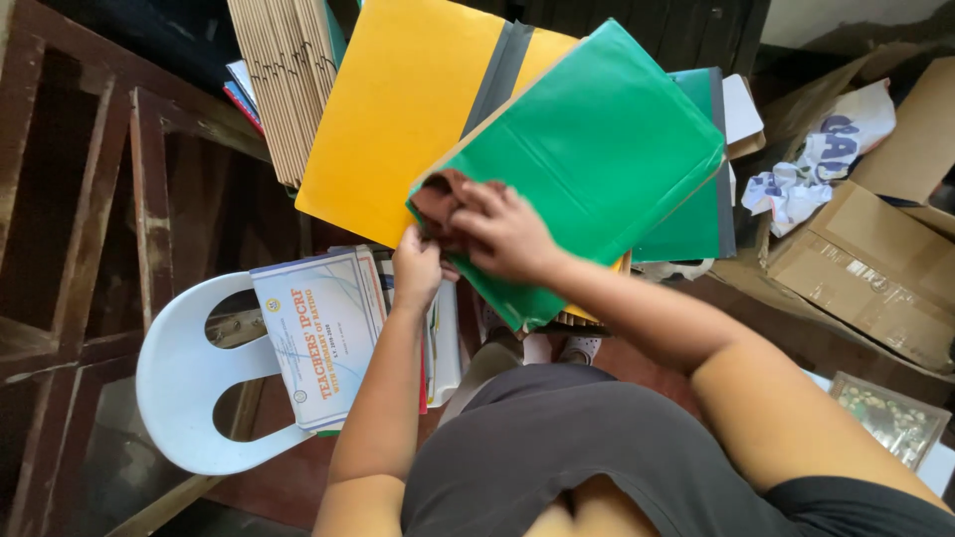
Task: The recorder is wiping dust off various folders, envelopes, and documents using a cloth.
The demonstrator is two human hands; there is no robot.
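Both hands work at the open corner of a green folder (597, 149) held up in front of the body, over a stack of more folders; left hand (416, 268) pinches the lower lip of the folder's mouth, fingers closed on the edge, right hand (505, 231) has fingers curled over the top lip and partly inside, against a brown liner (438, 199) showing in the opening. Under it lies a yellow folder (398, 109) with a grey spine strip, another green one to the right, brown folders (288, 70) stacked top left. A booklet (323, 333) sits on a white chair (184, 383) below the left hand, cardboard box (875, 259) with crumpled paper (811, 164) at right. Risks, as a judgement: the folder is gripped only at one corner, so it could sag or swing and slip free; pulling the lips apart hard could tear the thin cover or liner; the loose stack beneath looks uneven and could slide off if bumped
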